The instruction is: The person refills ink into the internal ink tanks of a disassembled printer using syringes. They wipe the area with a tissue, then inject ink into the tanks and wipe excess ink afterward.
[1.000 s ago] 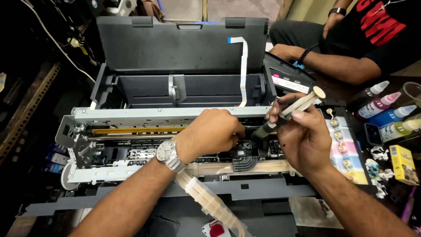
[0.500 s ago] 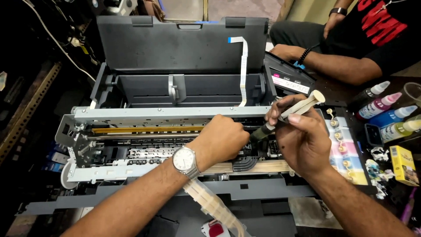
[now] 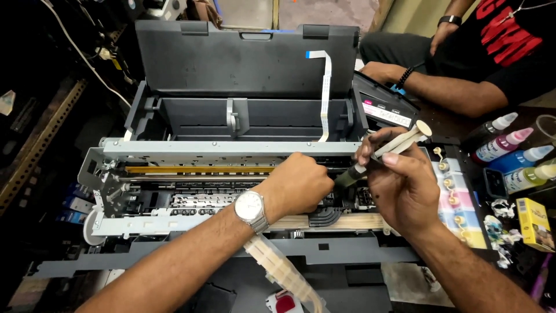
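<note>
Four ink bottles [image 3: 515,152] crowd a dark workbench [image 3: 446,124] beside the opened printer [image 3: 231,145]

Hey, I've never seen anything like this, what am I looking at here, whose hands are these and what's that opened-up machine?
This is one picture from a camera worn on a person's head, looking down at their own hands. The machine is a printer with its cover off, so its metal rails and inner parts show. The left hand, with a wristwatch, reaches into the middle of it. The right hand holds a pale syringe with a dark tip pointed into the same spot. On the right stand coloured ink bottles and a small yellow box. Another person's arm rests behind.
</note>
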